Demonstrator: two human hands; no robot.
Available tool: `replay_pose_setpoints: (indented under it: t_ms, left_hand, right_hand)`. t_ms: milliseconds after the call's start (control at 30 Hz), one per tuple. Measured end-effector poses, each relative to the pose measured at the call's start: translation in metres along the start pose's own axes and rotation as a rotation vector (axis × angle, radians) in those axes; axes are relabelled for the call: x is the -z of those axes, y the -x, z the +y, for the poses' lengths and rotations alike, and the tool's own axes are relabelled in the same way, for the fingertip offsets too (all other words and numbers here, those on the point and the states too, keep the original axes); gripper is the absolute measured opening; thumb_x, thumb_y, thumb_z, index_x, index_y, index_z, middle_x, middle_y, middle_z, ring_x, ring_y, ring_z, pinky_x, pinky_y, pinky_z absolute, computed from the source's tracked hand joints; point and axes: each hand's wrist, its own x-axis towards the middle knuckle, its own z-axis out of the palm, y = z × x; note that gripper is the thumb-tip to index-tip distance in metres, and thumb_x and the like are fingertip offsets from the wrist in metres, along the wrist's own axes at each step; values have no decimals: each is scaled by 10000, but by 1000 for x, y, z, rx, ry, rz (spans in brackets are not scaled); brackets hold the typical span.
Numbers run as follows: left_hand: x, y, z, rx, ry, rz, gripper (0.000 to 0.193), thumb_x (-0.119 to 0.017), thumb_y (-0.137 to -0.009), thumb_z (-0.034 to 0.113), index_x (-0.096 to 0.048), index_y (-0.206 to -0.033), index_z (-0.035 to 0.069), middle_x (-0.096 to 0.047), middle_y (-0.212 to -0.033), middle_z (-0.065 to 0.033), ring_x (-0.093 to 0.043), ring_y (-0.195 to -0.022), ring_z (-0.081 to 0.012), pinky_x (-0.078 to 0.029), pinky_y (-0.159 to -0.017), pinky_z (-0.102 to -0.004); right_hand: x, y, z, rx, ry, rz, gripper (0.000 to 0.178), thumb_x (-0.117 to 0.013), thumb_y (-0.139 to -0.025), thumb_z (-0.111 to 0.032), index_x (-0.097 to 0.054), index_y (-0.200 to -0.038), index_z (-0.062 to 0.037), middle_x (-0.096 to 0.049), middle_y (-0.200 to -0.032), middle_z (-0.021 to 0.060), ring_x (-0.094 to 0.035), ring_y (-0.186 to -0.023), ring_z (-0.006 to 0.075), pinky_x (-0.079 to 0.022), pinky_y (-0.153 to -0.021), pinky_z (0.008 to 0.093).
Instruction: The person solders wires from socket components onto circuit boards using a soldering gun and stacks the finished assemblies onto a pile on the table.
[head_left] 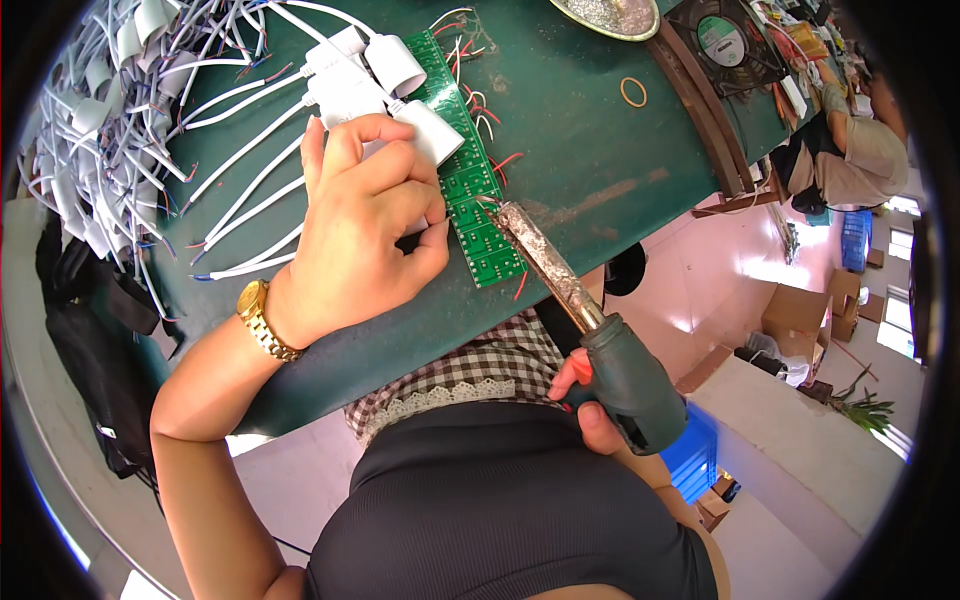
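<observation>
My left hand (375, 215) is closed over the left edge of a long green circuit board (482, 265), its fingers curled round a white plastic housing that is mostly hidden. Just beyond its knuckles, several white cylindrical housings (432, 133) with white cables lie on the board. Thin red and white wires (480, 110) stick out along the board's right edge. My right hand (590, 405) grips a soldering iron (635, 385) by its dark green handle. The iron's stained metal barrel slants up to the board, its tip beside a red wire near my left fingertips.
A heap of white cabled housings (95, 115) covers the table's far left. On the green table (590, 130) lie a rubber band (633, 92), a metal dish (615, 15) and a black fan (722, 40). Another person (860, 150) sits at the right. A black bag (85, 340) hangs at left.
</observation>
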Motion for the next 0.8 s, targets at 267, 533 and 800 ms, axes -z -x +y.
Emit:
replay_pose_setpoints:
  t_ms: [267, 533, 800]
  left_hand:
    - [-1, 0, -1, -13, 37, 9, 162, -719, -623, 16, -606, -681, 117, -588, -896, 12, -488, -1138, -311, -234, -1021, -564]
    - [0, 1, -2, -31, 32, 17, 167, -718, -622, 12, -599, -681, 113, -588, -891, 7, -491, -1123, -318, -249, -1011, -547]
    - [-1, 2, -3, -45, 37, 29, 178, -721, -618, 5, -602, -687, 118, -588, -893, 7, -496, -1121, -316, -263, -999, -528]
  right_hand:
    - [-3, 4, 5, 10, 47, 23, 522, -541, -953, -281, -384, -1407, -79, -599, -957, 145, -594, -798, 190, -503, -659, 317]
    - [-1, 5, 5, 10, 86, -28, 521, -528, -958, -302, -370, -1397, -69, -595, -944, 145, -585, -790, 186, -498, -658, 327]
    - [-11, 13, 12, -6, 8, 34, 517, -532, -960, -306, -371, -1399, -86, -589, -937, 147, -577, -778, 178, -492, -645, 309]
